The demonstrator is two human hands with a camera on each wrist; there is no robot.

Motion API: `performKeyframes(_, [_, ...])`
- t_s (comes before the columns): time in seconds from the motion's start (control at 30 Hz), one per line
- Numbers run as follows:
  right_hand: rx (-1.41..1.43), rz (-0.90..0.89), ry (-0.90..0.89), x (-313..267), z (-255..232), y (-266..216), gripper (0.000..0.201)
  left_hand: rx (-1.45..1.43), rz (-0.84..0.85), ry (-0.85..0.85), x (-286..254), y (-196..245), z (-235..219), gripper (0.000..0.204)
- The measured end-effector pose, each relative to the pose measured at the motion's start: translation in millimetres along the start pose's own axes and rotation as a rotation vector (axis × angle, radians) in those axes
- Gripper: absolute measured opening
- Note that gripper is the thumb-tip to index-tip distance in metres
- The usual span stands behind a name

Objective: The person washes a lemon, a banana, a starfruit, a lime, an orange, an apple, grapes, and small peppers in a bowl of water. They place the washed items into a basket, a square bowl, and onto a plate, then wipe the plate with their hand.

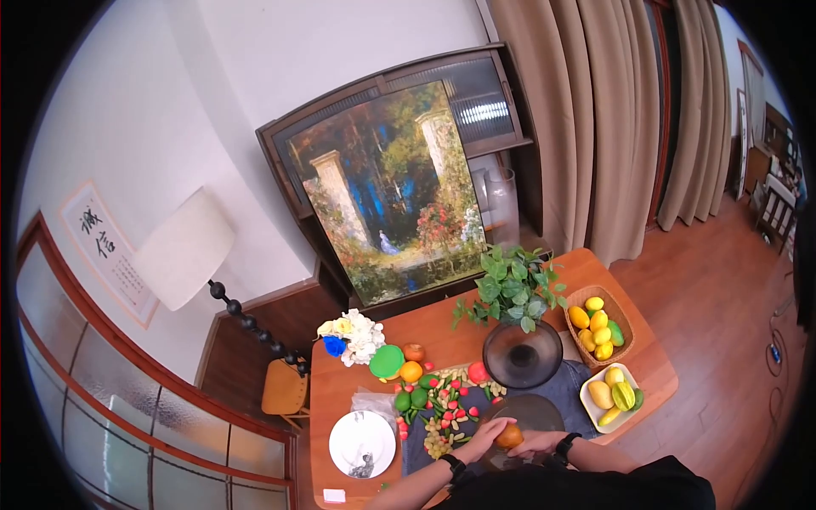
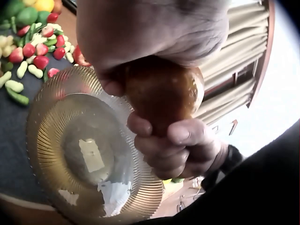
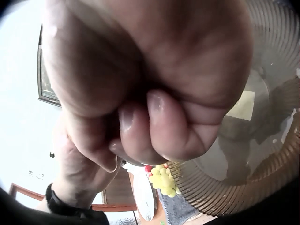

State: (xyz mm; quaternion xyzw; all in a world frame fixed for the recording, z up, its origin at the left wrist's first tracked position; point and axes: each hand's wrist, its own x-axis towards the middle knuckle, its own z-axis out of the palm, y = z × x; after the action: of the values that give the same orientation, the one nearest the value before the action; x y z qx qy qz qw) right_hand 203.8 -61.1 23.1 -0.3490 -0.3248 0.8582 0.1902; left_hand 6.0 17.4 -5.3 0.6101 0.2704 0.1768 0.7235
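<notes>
Both hands meet over a ribbed glass bowl (image 2: pixel 47 154) at the near edge of the table. Between them is a round, glossy orange-brown fruit (image 1: pixel 509 437). My left hand (image 1: pixel 480 440) grips it from the left and above, its palm covering much of the fruit (image 2: pixel 164 91) in the left wrist view. From the other side, my right hand (image 1: pixel 541 442) pinches the lower end with thumb and curled fingers (image 2: pixel 164 150). Seen from the right wrist, the right hand (image 3: pixel 150 79) hides the fruit, its fingertips folded toward the palm.
Strawberries, peanuts, peppers and grapes (image 1: pixel 438 446) lie on a dark cloth left of the bowl. A white plate (image 1: pixel 348 438) stands further left. Behind are a plant (image 1: pixel 514 285) and a dark round dish (image 1: pixel 523 353); a basket (image 1: pixel 629 340) and tray (image 1: pixel 586 399) of fruit stand right.
</notes>
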Motion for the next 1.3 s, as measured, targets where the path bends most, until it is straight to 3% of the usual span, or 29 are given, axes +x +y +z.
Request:
performKeyframes(0.03, [-0.002, -0.002, 0.000, 0, -4, 2, 0.021, -0.353, -0.140, -0.029, -5, 10, 5, 0.035])
performKeyframes(0.1, [0.069, -0.011, -0.125, 1, -6, 8, 0.025, -0.422, -0.161, -0.062, -8, 19, 7, 0.036])
performKeyframes(0.23, [0.152, 0.003, -0.097, 0, -5, 13, 0.021, -0.566, -0.220, -0.087, -6, 12, 3, 0.045])
performKeyframes(0.27, [0.035, -0.030, -0.033, 6, -9, 18, 0.022, -0.567, -0.218, -0.087, -4, 6, 0, 0.045])
performKeyframes(0.33, [-0.080, -0.065, 0.031, 16, -14, 25, 0.024, -0.517, -0.377, -0.068, -2, -10, -9, 0.054])
performKeyframes(0.4, [-0.733, -0.356, 0.313, 22, -11, 26, 0.035, -0.483, -0.431, -0.069, -3, -21, -9, 0.054])
performKeyframes(0.43, [-0.731, -0.357, 0.316, 23, -12, 26, 0.035, -0.450, -0.482, -0.067, -2, -27, -9, 0.055])
performKeyframes(0.5, [-0.888, -0.061, 0.389, 22, -9, 17, 0.047, -0.431, -0.508, -0.035, -6, -5, 0, 0.053])
performKeyframes(0.53, [-0.886, -0.064, 0.391, 21, -4, 15, 0.047, -0.419, -0.534, 0.001, -8, 5, 3, 0.051])
performKeyframes(0.6, [-0.895, 0.069, 0.666, 15, 10, 9, 0.049, -0.431, -0.524, 0.042, -8, 2, 6, 0.049])
performKeyframes(0.63, [-0.896, 0.069, 0.665, 14, 13, 6, 0.049, -0.448, -0.513, 0.083, -7, 1, 7, 0.047])
performKeyframes(0.7, [-0.935, -0.248, 0.627, 12, 15, 1, 0.056, -0.372, -0.550, 0.125, -5, 1, 8, 0.043])
performKeyframes(0.73, [-0.933, -0.246, 0.628, 10, 13, -2, 0.056, -0.294, -0.587, 0.165, -5, 1, 9, 0.040])
performKeyframes(0.8, [-0.838, -0.135, 0.375, 8, 4, -9, 0.063, -0.293, -0.655, 0.129, -6, 7, 7, 0.035])
performKeyframes(0.83, [-0.838, -0.136, 0.377, 7, 1, -8, 0.063, -0.292, -0.723, 0.098, -7, 10, 6, 0.032])
performKeyframes(0.9, [-0.421, -0.094, 0.198, 6, -3, -3, 0.065, -0.280, -0.732, 0.102, -3, -7, 2, 0.031])
performKeyframes(0.93, [-0.421, -0.092, 0.195, 8, -2, -1, 0.065, -0.270, -0.743, 0.105, -2, -17, 0, 0.032])
performKeyframes(1.0, [0.062, 0.070, 0.301, 12, 1, 1, 0.064, -0.211, -0.728, 0.084, -2, -20, 1, 0.035])
performKeyframes(1.1, [0.084, 0.198, 0.371, 22, -8, 4, 0.065, -0.119, -0.728, 0.095, -3, -15, 4, 0.047])
performKeyframes(1.17, [0.117, 0.142, 0.388, 25, -11, 7, 0.063, -0.082, -0.746, 0.117, -3, -12, 3, 0.055])
performKeyframes(1.23, [0.148, 0.086, 0.403, 26, -16, 6, 0.061, -0.273, -0.653, 0.129, -5, -18, -9, 0.067])
performKeyframes(1.3, [0.342, 0.088, 0.348, 26, -23, 2, 0.057, -0.264, -0.671, 0.096, -4, -14, -14, 0.072])
